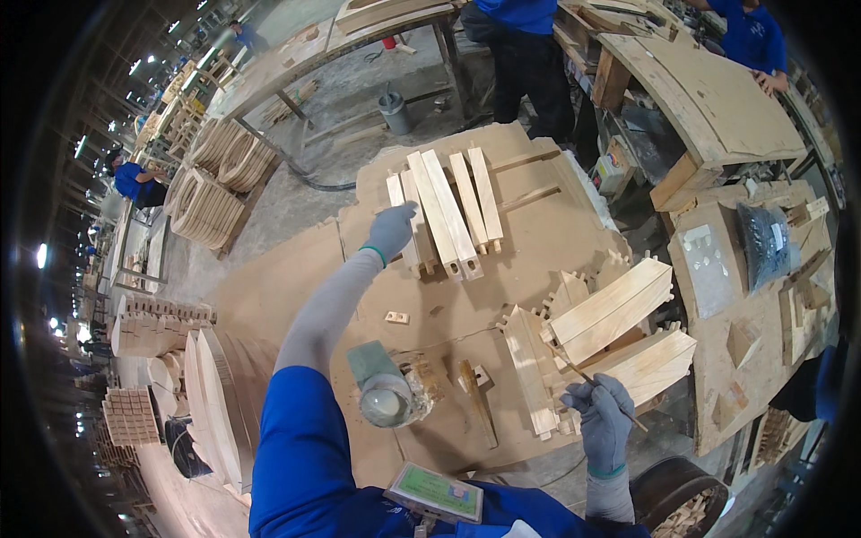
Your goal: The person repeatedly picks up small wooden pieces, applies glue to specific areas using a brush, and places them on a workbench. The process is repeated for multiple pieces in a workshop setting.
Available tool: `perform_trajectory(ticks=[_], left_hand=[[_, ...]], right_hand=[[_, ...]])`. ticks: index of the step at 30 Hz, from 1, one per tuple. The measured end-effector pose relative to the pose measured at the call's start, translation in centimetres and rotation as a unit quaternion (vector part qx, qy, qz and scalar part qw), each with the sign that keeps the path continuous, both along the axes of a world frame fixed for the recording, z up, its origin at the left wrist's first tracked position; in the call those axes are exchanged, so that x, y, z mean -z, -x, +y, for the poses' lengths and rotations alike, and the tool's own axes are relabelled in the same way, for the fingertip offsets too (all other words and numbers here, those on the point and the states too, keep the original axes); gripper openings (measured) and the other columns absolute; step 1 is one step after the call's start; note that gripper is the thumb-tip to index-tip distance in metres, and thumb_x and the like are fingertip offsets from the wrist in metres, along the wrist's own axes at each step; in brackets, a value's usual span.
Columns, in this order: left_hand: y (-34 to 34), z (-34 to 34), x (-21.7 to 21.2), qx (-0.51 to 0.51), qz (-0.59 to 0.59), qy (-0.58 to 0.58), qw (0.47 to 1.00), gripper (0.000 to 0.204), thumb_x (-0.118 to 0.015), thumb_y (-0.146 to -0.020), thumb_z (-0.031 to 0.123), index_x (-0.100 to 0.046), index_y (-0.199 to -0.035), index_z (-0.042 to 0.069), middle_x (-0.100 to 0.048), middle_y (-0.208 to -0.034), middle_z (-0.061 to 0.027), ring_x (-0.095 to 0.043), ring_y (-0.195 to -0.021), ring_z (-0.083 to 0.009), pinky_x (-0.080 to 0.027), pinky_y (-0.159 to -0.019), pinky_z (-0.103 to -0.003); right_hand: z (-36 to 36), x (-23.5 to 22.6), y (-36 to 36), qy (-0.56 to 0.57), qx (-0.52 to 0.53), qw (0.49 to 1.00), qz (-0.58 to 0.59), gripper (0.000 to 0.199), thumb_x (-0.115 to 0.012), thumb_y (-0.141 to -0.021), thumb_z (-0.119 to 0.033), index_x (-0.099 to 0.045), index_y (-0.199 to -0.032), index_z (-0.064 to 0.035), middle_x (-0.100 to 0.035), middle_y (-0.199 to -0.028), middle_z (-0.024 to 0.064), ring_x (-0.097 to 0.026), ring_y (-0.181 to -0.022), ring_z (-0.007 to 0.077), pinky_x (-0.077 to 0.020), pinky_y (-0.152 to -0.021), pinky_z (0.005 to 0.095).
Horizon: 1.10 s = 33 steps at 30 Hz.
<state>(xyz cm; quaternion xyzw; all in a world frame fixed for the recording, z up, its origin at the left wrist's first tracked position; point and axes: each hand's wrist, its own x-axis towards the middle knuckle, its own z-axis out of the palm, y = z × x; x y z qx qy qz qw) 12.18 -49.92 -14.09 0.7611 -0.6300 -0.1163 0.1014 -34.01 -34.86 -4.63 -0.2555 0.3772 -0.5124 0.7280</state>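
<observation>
My left hand (391,231), in a grey glove with a green cuff, reaches out to the near-left edge of a row of pale wooden bars (439,206). Its fingers are stretched toward the leftmost bar (401,220); whether they press on it is hard to see. In my right hand (603,420), also gloved, is a thin wooden stick (637,420), held slanting over stacked wooden pieces with dowel pegs (610,305). A round cup of whitish stuff (386,401) sits by a green block (371,361). Right of these lies a wooden-handled tool (478,403).
Brown cardboard (296,287) covers the worktable. A small drilled wooden block (396,317) lies on it. Curved boards (215,394) stand at left. A bin of wood scraps (679,502) is at lower right. A side bench (735,341) holds a plastic bag (764,242). Other people stand beyond.
</observation>
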Motion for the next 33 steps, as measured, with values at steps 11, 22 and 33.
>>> perform_trajectory(ticks=[11, 22, 33], left_hand=[[9.9, -3.7, -3.6, -0.255, 0.278, -0.089, 0.922, 0.098, -0.076, -0.063, 0.045, -0.032, -0.125, -0.017, -0.054, -0.116, -0.0279, -0.057, -0.106, -0.0320, -0.047, -0.088, -0.036], [18.4, -12.2, -0.6, -0.252, 0.300, 0.047, 0.919, 0.081, -0.079, -0.063, 0.034, -0.042, -0.115, -0.016, -0.061, -0.107, -0.0216, -0.062, -0.096, -0.0270, -0.051, -0.079, -0.034], [10.3, -8.8, -0.8, -0.266, -0.069, -0.011, 0.961, 0.093, -0.078, -0.063, 0.048, -0.038, -0.130, -0.003, -0.054, -0.120, -0.0208, -0.054, -0.112, -0.0332, -0.047, -0.091, -0.041]], right_hand=[[-1.4, 0.2, 1.3, 0.009, 0.007, 1.000, -0.016, 0.024, -0.047, -0.090, -0.006, -0.057, -0.112, -0.0001, -0.065, -0.092, 0.0151, -0.066, -0.090, 0.0279, -0.0568, -0.076, 0.0414], [-1.4, 0.3, 3.8, -0.004, 0.051, 0.998, -0.039, 0.023, -0.051, -0.089, -0.005, -0.058, -0.108, 0.0046, -0.066, -0.091, 0.0185, -0.066, -0.091, 0.0302, -0.0575, -0.077, 0.0420], [-2.1, 0.8, 3.6, 0.016, 0.048, 0.999, 0.000, 0.024, -0.048, -0.092, -0.008, -0.056, -0.113, 0.0012, -0.065, -0.090, 0.0135, -0.065, -0.090, 0.0278, -0.0566, -0.075, 0.0405]])
